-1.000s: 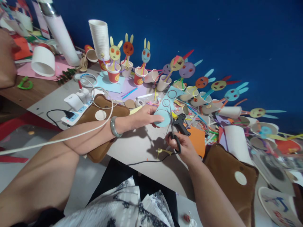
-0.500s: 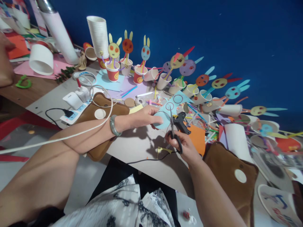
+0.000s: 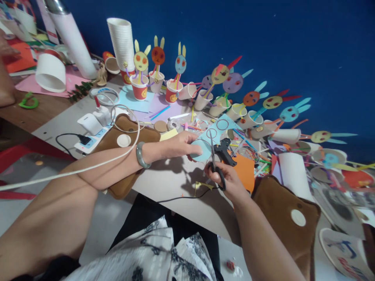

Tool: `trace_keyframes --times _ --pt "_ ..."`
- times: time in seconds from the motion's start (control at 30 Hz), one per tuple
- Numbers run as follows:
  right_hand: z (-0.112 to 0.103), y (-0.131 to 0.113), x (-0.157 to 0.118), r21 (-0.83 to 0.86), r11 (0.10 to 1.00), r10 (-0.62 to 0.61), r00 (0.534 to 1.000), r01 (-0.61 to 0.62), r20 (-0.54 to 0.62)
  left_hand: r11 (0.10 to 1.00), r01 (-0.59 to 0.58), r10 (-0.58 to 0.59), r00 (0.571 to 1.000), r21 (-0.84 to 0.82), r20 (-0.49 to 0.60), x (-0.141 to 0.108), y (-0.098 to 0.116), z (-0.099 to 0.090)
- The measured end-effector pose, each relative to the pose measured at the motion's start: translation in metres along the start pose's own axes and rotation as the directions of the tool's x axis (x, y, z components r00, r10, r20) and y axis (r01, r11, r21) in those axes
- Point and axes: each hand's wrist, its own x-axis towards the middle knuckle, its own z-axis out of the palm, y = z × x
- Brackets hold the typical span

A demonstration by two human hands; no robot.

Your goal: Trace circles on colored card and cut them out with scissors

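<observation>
A light blue sheet of paper [image 3: 202,150] is pinched between the thumb and fingers of my left hand [image 3: 187,144]. Circles are drawn on it, a large one beside my thumb and two smaller ones farther out. My right hand [image 3: 222,177] grips the black handles of a pair of scissors [image 3: 213,156], its fingers in the loops. The blades point away from me and lie against the paper, along the edge of the large circle. Just right of the blades rests a black glue gun [image 3: 225,151].
Paper cups with rabbit-faced paper figures [image 3: 140,62] line the blue wall. A stack of white cups [image 3: 120,43] stands at the back left, near a power strip [image 3: 90,142]. Brown cushions [image 3: 287,222] lie on both sides. Orange paper [image 3: 244,171] is beside my right hand.
The blue paper has shifted slightly at the scissors, its far part tilting a little to the right. Both hands keep nearly the same place and grip.
</observation>
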Motion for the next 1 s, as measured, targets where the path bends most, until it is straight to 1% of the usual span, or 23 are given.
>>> trace_keyframes --times 0.53,0.8,1.0 --pt "-0.0027 -0.0007 0.0001 -0.011 0.999 -0.031 0.999 0.031 0.012 0.999 -0.027 0.027 1.000 -0.029 0.003 0.0007 -0.0040 -0.0012" --pt "-0.0041 -0.0003 0.0001 -0.017 0.999 -0.028 1.000 0.028 0.007 0.999 -0.036 0.037 0.999 -0.030 0.027 0.0010 -0.0006 -0.0030" --pt "-0.0046 0.0003 0.0006 -0.006 1.000 -0.025 1.000 0.025 0.008 0.999 -0.035 0.036 0.999 -0.020 0.019 0.0014 0.0007 -0.0036"
